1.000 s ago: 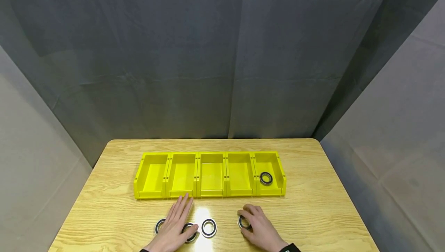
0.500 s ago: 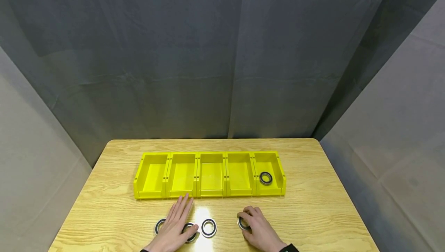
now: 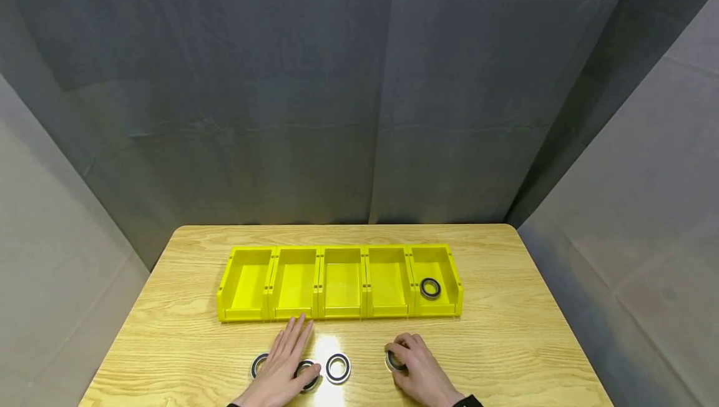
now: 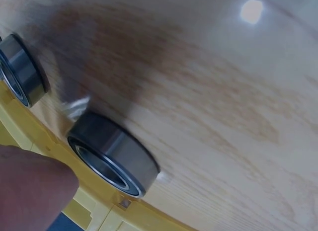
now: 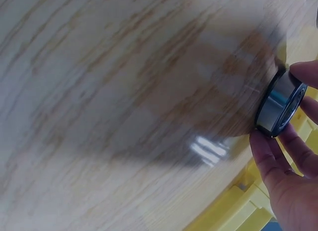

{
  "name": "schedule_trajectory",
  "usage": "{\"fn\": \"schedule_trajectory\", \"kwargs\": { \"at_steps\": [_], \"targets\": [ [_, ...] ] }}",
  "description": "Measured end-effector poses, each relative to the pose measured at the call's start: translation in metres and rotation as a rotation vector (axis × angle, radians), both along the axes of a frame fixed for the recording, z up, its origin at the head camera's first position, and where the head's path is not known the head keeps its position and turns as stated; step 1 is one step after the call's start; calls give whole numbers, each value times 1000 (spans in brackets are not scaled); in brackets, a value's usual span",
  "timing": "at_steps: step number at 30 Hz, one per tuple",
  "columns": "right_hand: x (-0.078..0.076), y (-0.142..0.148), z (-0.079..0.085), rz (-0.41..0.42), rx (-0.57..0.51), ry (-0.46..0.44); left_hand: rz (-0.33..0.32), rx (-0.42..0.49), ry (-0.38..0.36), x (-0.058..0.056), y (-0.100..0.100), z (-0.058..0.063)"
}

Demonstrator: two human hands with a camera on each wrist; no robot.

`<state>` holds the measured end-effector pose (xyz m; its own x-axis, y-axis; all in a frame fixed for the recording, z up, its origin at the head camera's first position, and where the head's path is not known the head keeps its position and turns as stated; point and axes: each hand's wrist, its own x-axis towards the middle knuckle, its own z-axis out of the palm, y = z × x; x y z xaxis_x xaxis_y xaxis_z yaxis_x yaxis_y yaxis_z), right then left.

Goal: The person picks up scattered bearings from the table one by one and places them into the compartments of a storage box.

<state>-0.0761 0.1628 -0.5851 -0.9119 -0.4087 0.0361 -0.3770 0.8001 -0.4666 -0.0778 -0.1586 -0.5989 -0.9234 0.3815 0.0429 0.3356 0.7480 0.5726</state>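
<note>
Two bearings (image 3: 254, 368) are half-hidden by the straight-fingered left grip (image 3: 276, 369), nothing held, probably idle; a loose bearing (image 3: 329, 369) is left between; a fourth bearing (image 5: 279, 103) is rim-pinched by the right grip (image 3: 418, 371), likely for control; yellow bins (image 3: 342, 314) are lined up behind, a fifth bearing (image 3: 423, 289) in the rightmost; wooden worktop (image 3: 505, 313), grey drapes (image 3: 359, 101) around.

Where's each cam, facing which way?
Head: on the person's head, forward and down; wooden table, yellow plastic five-bin row, left hand, right hand.
Left wrist: on that wrist, toward its work; black-and-silver metal rings, one blurred fingertip.
Right wrist: on that wrist, likewise; held ring, fingers.
Shared: head and right wrist both show the right hand gripping its ring.
</note>
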Motion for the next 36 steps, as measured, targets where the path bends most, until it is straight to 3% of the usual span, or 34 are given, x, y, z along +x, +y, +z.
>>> {"fn": "schedule_trajectory", "kwargs": {
  "at_steps": [9,13,26,36],
  "targets": [
    [-4,0,6,-47,-7,104,-10,10,3,0,0,0],
    [-12,-1,14,-85,6,112,-15,5,-5,0,0,-1],
    [-42,-6,39,-162,-28,133,-20,-13,72,2,1,-3],
    [-63,-10,44,-149,-45,188,-21,1,23,1,0,-3]
  ]
}}
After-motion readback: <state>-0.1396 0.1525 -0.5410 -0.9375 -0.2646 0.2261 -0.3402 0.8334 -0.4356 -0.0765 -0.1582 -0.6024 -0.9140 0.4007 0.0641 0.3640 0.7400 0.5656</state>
